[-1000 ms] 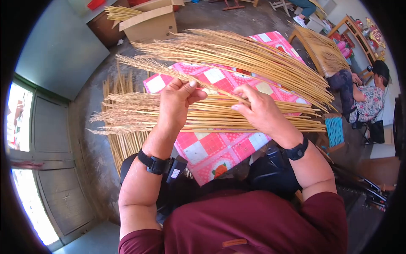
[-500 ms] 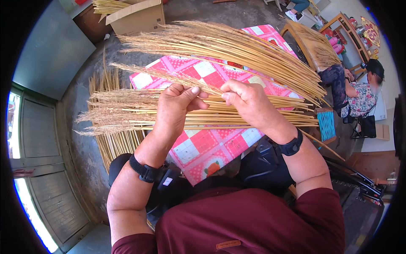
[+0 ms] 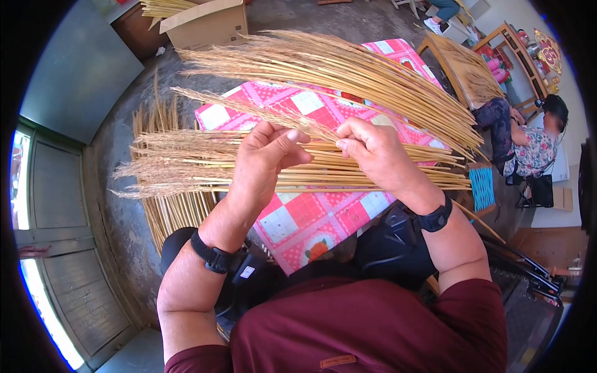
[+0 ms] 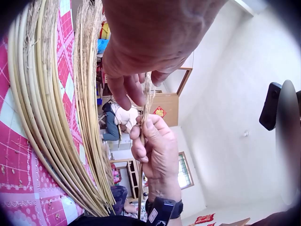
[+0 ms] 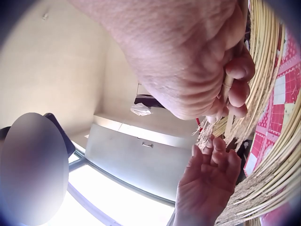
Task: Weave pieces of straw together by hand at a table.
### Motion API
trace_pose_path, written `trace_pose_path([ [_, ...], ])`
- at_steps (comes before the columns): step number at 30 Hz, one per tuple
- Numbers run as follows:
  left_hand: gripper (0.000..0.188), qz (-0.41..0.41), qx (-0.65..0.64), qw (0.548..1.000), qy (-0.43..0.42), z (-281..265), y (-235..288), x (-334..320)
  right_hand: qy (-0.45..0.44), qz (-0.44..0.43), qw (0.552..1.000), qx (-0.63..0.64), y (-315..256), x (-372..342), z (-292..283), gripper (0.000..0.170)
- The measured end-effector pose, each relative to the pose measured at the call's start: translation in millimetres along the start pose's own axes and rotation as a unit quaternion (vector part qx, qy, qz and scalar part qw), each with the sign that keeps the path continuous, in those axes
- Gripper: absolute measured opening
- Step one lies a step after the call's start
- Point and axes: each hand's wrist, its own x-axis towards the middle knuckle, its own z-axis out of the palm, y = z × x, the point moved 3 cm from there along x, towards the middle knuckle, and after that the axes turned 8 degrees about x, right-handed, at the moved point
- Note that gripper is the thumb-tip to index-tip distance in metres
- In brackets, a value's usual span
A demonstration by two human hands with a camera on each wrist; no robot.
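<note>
Plumed stalk: one slender dry grass stalk (image 3: pixel 239 106) is up in the air above the cloth-covered counter (image 3: pixel 339 233), its feathery head pointing off past the left hand.
Right hand: the grip of the right hand (image 3: pixel 382 158) is clamped on that stalk, thumb and fingertips pinching it.
Left hand: the left hand (image 3: pixel 260 160) is at the plume, its grip slack, fingers loosely bent with the palm visible; I can't tell whether they touch the fluff.
Far bundle: a thick fan of plumed stalks (image 3: pixel 348 69) lies across the counter's far side, plumes to the left.
Near bundle: a second row of stalks (image 3: pixel 211 165) lies beneath the hands, plumes also leftward.
Floor side: more stalks (image 3: pixel 177 214) show at the counter's left end.
Around the room: a cardboard box (image 3: pixel 208 28) sits beyond; to the right, someone in a floral top (image 3: pixel 538 148) sits near a turquoise woven stool (image 3: pixel 482 188).
</note>
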Motion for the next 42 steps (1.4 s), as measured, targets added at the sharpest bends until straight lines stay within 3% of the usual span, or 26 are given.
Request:
trace_pose_path([
  [8,0.013,-0.008,0.021,1.000,0.005,-17.2,-5.4,6.2,-0.030,0.036,0.999,0.005,0.4,0.4,5.7,0.011],
  [14,0.013,-0.019,0.055,0.998,-0.010,-9.5,-4.9,2.3,-0.011,-0.040,0.998,-0.053,-4.4,1.8,11.2,0.015],
  [20,0.016,-0.019,0.026,0.999,-0.007,-7.9,-7.4,0.8,-0.042,0.045,0.998,-0.024,-7.4,2.1,7.7,0.016],
  [33,0.010,-0.015,-0.019,0.999,-0.045,-3.2,-7.8,-4.0,-0.014,0.025,0.999,0.024,0.0,3.9,5.1,0.019],
  [39,0.012,0.042,-0.007,0.998,0.049,-6.6,8.3,-2.5,-0.023,0.047,0.998,0.019,-3.8,3.6,3.6,0.019],
  [42,0.013,0.026,-0.013,0.998,0.053,-17.6,8.2,2.8,-0.034,0.035,0.999,-0.009,-5.8,2.9,3.7,0.019],
])
